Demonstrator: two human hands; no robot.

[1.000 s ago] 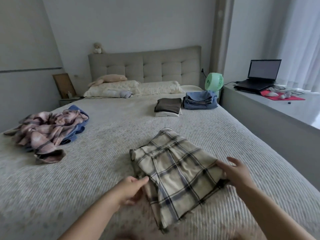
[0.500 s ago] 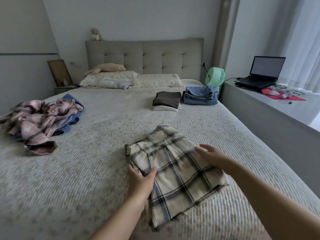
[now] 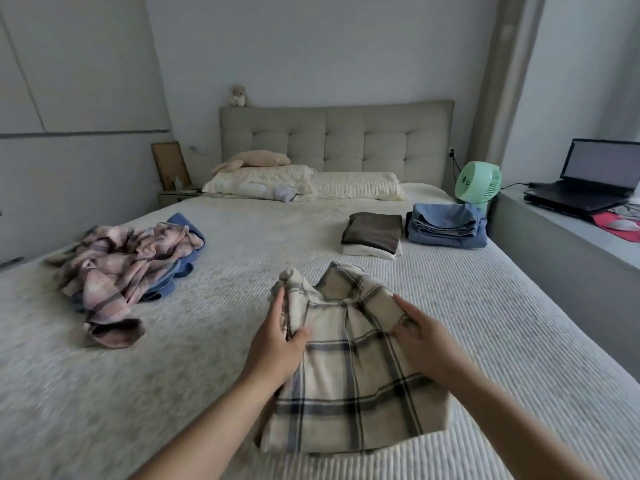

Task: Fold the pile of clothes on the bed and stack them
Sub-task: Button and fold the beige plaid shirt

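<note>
A folded cream plaid shirt [image 3: 349, 372] is in front of me on the bed [image 3: 225, 306], its far end lifted. My left hand [image 3: 277, 344] grips its left edge, thumb on top. My right hand [image 3: 422, 337] grips the right edge the same way. A crumpled pile of pink plaid and blue clothes [image 3: 128, 268] lies at the left. Two folded stacks sit at the far right: a brown garment on a white one [image 3: 372, 233], and folded blue denim [image 3: 446, 226].
Pillows [image 3: 304, 181] and a padded headboard stand at the far end. A green fan [image 3: 478, 181] is beside the bed's right corner. A grey ledge on the right carries a laptop [image 3: 588, 181] and a red mat. A nightstand is at the far left.
Both hands moved from the shirt's near corners up to its sides and took hold. The shirt has lifted and turned square to me. My view tilted upward.
</note>
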